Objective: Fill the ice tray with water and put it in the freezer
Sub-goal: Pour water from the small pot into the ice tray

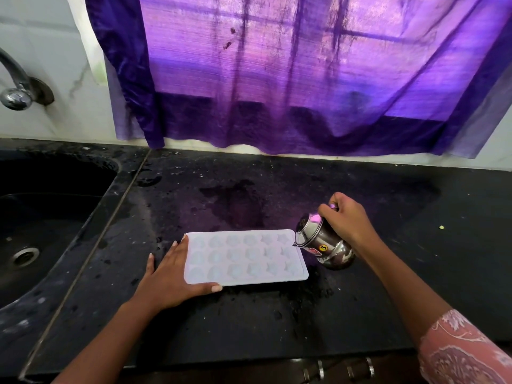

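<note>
A white ice tray [245, 257] with several star-shaped cups lies flat on the black counter [249, 322]. My left hand [173, 275] rests at the tray's left end, thumb along its near edge, fingers spread flat beside it. My right hand [347, 220] grips a small steel pot [322, 241] from above. The pot is tilted left, with its mouth right at the tray's far right corner. I cannot tell whether water is flowing.
A black sink [47, 234] with a drain lies at the left, and a steel tap [16, 87] sticks out of the wall above it. A purple curtain [291, 79] hangs behind the counter. The counter is wet and speckled. Drawer handles [343, 370] show at the bottom edge.
</note>
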